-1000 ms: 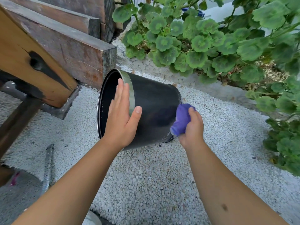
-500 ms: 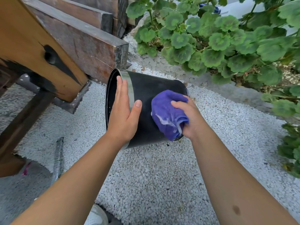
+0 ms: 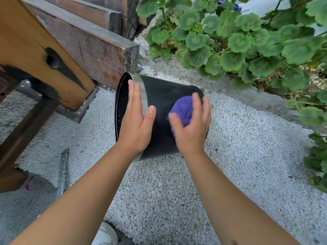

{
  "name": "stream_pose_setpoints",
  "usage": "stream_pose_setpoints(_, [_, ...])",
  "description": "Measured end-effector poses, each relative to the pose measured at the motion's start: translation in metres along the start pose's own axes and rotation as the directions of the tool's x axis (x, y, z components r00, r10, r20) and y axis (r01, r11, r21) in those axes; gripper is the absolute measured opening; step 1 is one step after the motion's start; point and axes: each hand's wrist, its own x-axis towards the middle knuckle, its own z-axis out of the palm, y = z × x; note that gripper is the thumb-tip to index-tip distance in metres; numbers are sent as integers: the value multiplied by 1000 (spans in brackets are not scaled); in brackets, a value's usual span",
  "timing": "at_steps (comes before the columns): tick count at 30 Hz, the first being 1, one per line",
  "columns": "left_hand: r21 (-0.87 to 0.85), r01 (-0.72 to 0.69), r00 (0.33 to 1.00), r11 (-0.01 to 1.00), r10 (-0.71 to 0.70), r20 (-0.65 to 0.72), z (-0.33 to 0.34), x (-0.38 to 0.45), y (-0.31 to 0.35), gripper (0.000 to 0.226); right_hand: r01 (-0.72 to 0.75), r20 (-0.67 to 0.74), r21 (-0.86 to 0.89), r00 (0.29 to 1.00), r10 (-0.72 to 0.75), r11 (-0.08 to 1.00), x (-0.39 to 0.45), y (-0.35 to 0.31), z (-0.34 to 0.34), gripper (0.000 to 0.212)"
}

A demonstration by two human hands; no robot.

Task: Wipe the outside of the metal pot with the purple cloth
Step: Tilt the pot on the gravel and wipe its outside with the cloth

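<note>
The black metal pot point(image 3: 162, 96) lies on its side on white gravel, its silver-rimmed mouth facing left. My left hand point(image 3: 136, 121) rests flat across the rim with straight fingers and the thumb on the pot's wall. My right hand point(image 3: 192, 126) holds the bunched purple cloth point(image 3: 183, 108) against the pot's side near its base, fingers curled over it and blurred by motion. Most of the cloth is hidden under that hand.
Wooden beams point(image 3: 85, 39) and a slanted wooden post point(image 3: 35, 55) stand close to the pot's left. Green leafy plants point(image 3: 238, 41) fill the back and right. A ribbed metal rod point(image 3: 62, 172) lies on the gravel at left. A shoe tip point(image 3: 106, 234) shows at the bottom.
My right hand has moved the cloth from the pot's base edge up onto its side wall and now covers it from above. The left hand stays on the rim.
</note>
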Motion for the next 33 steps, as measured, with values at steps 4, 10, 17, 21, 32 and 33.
stream_pose_setpoints(4, [-2, -15, 1000, 1000, 15, 4, -1, 0, -1, 75, 203, 29, -180, 979, -201, 962, -8, 15, 12, 44])
stream_pose_setpoints(10, [-15, 8, 1000, 1000, -8, 5, -4, -3, -8, 73, -1, -4, -256, 1000, 0, 967, 7, 60, -5, 24])
stream_pose_setpoints(17, [-36, -13, 1000, 999, 13, 1, 1, -3, -5, 73, -266, -145, 282, 938, 315, 922, 22, 10, -16, 19])
stream_pose_setpoints(21, [-50, -40, 999, 998, 40, -2, 0, -2, -6, 80, 122, -175, 154, 980, -94, 980, -7, -40, 11, 18])
stream_pose_setpoints(32, [-145, 45, 997, 988, -35, 65, -7, -7, -8, 75, -177, -159, -108, 974, 159, 978, -4, 48, 15, 17])
stream_pose_setpoints(33, [-144, 43, 997, 989, -33, 74, -5, -7, -5, 76, -207, -168, -115, 968, 186, 972, -4, 57, 13, 18])
